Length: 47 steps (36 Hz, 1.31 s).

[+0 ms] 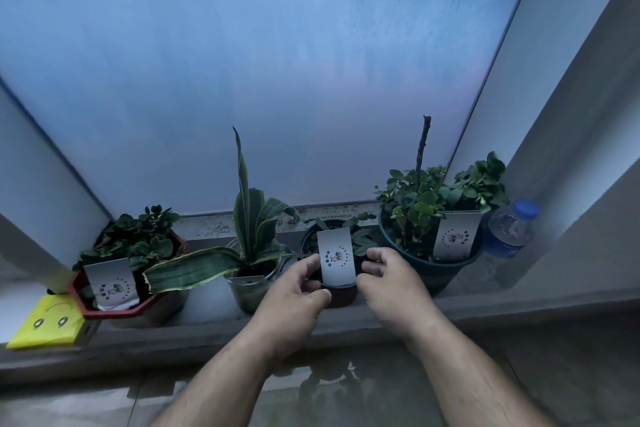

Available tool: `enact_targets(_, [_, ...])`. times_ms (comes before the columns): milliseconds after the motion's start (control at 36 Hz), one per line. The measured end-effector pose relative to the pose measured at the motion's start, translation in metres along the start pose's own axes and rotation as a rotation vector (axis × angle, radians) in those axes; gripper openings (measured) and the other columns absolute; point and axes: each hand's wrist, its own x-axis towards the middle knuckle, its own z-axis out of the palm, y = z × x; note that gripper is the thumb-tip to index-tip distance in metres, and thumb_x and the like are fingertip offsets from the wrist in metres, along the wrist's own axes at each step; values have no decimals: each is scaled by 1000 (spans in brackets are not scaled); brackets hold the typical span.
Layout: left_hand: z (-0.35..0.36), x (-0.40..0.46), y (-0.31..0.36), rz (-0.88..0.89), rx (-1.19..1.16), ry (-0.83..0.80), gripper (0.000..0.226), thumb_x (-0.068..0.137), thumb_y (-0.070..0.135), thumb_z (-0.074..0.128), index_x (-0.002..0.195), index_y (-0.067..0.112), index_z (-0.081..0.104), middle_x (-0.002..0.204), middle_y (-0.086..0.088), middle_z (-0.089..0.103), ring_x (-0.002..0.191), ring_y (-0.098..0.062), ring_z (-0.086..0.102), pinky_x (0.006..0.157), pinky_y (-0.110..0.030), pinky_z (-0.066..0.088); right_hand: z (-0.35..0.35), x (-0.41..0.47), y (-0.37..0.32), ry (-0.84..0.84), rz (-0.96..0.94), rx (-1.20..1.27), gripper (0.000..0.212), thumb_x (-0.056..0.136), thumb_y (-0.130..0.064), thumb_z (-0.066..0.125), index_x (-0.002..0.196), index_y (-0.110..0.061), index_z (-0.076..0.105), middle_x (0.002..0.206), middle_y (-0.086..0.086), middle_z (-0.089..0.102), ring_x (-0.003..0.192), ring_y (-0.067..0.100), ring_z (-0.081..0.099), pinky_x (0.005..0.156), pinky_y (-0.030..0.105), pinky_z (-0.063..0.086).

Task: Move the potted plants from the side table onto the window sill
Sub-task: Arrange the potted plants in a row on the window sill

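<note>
Window sill (pixel 485 302): a grey ledge under a frosted window pane (pixel 242 80); four potted plants stand on it in one row.
Small dark pot (pixel 341 295): it stands on the sill, third from the left, between the metal pot and the big green pot; a white label card (pixel 336 259) stands upright at its front rim.
Left hand (pixel 294 302): it grips the small dark pot from the left side — the thumb lies on the front rim and the fingers curl around the left wall.
Right hand (pixel 394 288): it holds the same pot from the right side, the fingers bent around the rim just beside the card.
Red pot (pixel 114 305): an angular pot at the left end of the sill, with a low leafy plant and a white card in front.
Metal pot (pixel 249 291): a shiny round pot just to the left of the left hand; its plant has long striped leaves, one upright and one that bends down to the left.
Big green pot (pixel 433 270): it stands to the right of the small pot — a bushy plant, a bare upright stick and a white card are in it.
Water bottle (pixel 509 239): clear plastic with a blue cap, upright, just right of the big green pot.
Yellow packet (pixel 48 322): it lies at the left end of the sill, touching the red pot or very near; I cannot tell which.
</note>
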Motion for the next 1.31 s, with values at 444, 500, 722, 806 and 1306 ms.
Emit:
enact_targets(444, [18,-30,52,152,-41,61,46,95,10,62,133,34,54,126,19,64,114,10,60,94,-13,49,-81,-38,8,486,-208,152,14,90,-19,64,97,-31,67,84,-9,75,78,9,72,68,30,56])
enact_targets(500, [31,-38,59,157,-18,-3,48,95,10,63,136,34,53,127,20,64,115,12,59,102,-20,47,-95,-36,14,604,-176,215,12,91,-19,64,95,-30,65,85,-7,72,81,12,70,65,28,50])
enact_targets(722, [105,-27,82,164,-7,-101,64,95,14,62,152,29,38,142,24,49,124,16,48,104,-8,37,-108,-18,34,487,-105,252,29,91,-8,58,113,-27,57,114,-9,65,103,7,63,76,13,42])
enact_targets(806, [121,-21,90,165,-15,-76,62,96,10,60,151,26,38,111,40,55,97,31,50,83,4,39,-109,-15,34,454,-90,226,33,90,-9,57,119,-25,57,121,-7,67,110,9,62,87,22,44])
enact_targets(1306, [142,-8,87,171,41,-22,52,92,0,55,101,51,57,95,39,68,94,20,62,87,-11,50,-117,-7,41,317,-77,155,48,88,-10,53,134,-25,54,134,-8,66,119,10,62,102,33,51])
